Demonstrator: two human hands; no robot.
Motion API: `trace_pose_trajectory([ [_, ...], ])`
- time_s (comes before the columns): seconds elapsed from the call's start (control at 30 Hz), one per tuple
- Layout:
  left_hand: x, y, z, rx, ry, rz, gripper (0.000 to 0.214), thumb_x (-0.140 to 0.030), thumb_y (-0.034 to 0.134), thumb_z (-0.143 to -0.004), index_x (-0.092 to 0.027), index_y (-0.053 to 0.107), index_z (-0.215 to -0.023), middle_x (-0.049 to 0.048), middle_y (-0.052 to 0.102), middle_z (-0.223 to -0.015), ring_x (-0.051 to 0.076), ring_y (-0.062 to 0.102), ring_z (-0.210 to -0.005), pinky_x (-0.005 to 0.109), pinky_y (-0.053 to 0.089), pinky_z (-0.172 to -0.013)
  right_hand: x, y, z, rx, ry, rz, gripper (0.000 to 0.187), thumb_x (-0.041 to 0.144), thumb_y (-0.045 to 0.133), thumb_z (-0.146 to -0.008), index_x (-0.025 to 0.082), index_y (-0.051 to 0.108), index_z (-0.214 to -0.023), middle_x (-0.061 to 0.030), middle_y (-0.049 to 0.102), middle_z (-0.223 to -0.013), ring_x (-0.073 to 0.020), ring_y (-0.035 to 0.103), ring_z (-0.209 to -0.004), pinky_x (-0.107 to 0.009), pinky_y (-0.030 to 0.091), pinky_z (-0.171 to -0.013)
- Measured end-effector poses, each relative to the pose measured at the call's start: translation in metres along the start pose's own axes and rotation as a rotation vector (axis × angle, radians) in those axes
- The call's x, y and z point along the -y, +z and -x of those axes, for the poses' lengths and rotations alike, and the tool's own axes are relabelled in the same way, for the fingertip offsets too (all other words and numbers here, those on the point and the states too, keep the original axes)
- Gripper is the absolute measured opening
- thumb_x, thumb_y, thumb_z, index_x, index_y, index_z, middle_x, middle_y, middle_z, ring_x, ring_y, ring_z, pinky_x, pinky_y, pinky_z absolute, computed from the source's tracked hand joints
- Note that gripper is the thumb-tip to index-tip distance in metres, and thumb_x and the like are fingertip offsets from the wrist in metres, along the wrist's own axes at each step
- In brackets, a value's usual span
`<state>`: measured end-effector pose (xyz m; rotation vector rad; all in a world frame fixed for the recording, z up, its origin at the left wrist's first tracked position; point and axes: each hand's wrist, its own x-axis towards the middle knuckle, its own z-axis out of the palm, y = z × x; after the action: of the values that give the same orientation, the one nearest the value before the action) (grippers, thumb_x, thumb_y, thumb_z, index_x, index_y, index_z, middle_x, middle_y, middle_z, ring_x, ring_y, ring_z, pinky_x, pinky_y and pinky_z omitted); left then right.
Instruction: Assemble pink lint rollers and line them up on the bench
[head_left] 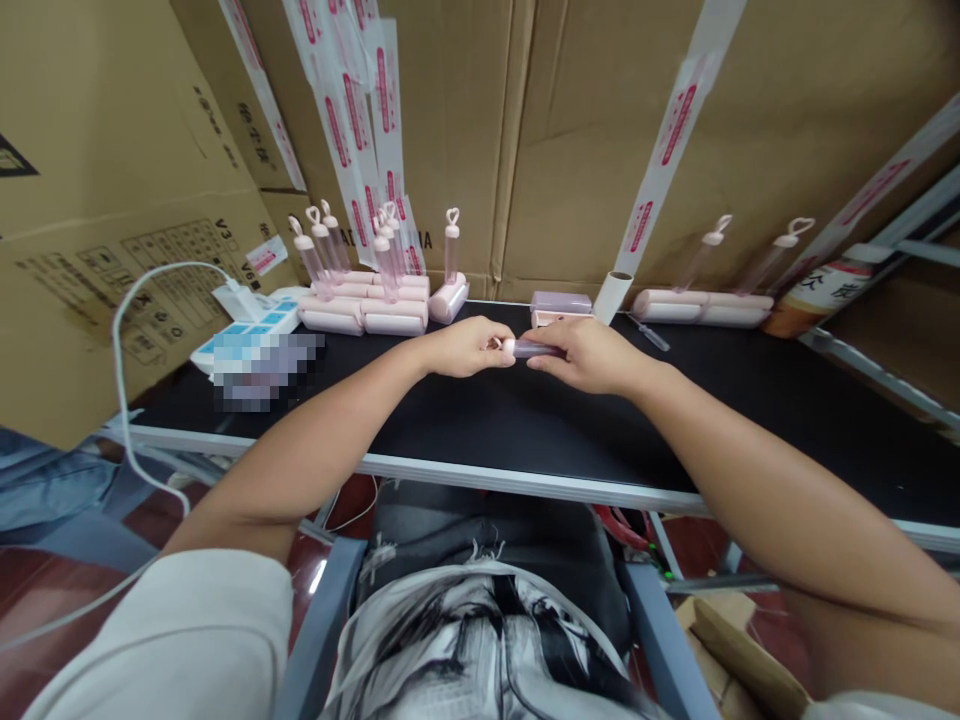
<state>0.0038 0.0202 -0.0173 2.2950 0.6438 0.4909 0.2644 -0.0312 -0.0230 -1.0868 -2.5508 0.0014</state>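
Note:
Both hands meet over the black tabletop. My right hand is closed round a clear pink handle tube that lies level between the hands. My left hand pinches the white cap end of that tube with fingers curled. Just behind the hands a pale pink case lies flat on the table.
Finished pink lint rollers with heart-topped handles stand at the back left, and more rollers lie at the back right. A white tape roll, a power strip with a white cable, and cardboard boxes line the back.

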Motion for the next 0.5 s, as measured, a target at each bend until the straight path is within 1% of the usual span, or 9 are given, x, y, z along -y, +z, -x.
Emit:
trace_pose_trajectory([
  [0.13, -0.0035, 0.0022, 0.0005, -0.038, -0.021, -0.019, 0.028, -0.043, 0.073, -0.087, -0.016, 0.068, -0.089, -0.0019, 0.059, -0.074, 0.014, 0.052, -0.070, 0.028, 0.039, -0.069, 0.0021, 0.0028, -0.0017, -0.031, 0.028, 0.037, 0.037, 0.041, 0.059, -0.105, 0.019, 0.077, -0.129, -0.0143, 0.083, -0.106, -0.0299, 0.071, -0.091, -0.039, 0.046, -0.084],
  [0.27, -0.0042, 0.0055, 0.0000, -0.067, -0.047, -0.088, 0.023, -0.038, 0.070, -0.090, -0.015, 0.069, -0.091, -0.0009, 0.061, -0.076, 0.014, 0.052, -0.071, 0.028, 0.039, -0.069, 0.0029, 0.0053, -0.0023, -0.033, 0.043, 0.062, 0.036, 0.040, 0.059, -0.105, 0.018, 0.078, -0.127, -0.0138, 0.082, -0.101, -0.0299, 0.070, -0.088, -0.038, 0.044, -0.081],
  [0.43, -0.0038, 0.0064, -0.0004, -0.049, -0.063, -0.180, 0.021, -0.038, 0.068, -0.094, -0.017, 0.068, -0.091, 0.0003, 0.062, -0.076, 0.016, 0.056, -0.072, 0.028, 0.038, -0.068, 0.0018, 0.0078, -0.0011, -0.028, 0.050, 0.051, 0.035, 0.042, 0.060, -0.106, 0.019, 0.078, -0.125, -0.0132, 0.082, -0.103, -0.0303, 0.071, -0.093, -0.037, 0.043, -0.080],
  [0.5, -0.0051, 0.0051, 0.0002, -0.038, -0.061, -0.213, 0.021, -0.038, 0.068, -0.094, -0.017, 0.067, -0.089, -0.0002, 0.062, -0.074, 0.016, 0.056, -0.070, 0.029, 0.038, -0.068, 0.0002, 0.0073, -0.0006, -0.017, 0.051, 0.022, 0.035, 0.043, 0.060, -0.105, 0.019, 0.079, -0.123, -0.0119, 0.082, -0.100, -0.0285, 0.070, -0.090, -0.037, 0.043, -0.079],
])
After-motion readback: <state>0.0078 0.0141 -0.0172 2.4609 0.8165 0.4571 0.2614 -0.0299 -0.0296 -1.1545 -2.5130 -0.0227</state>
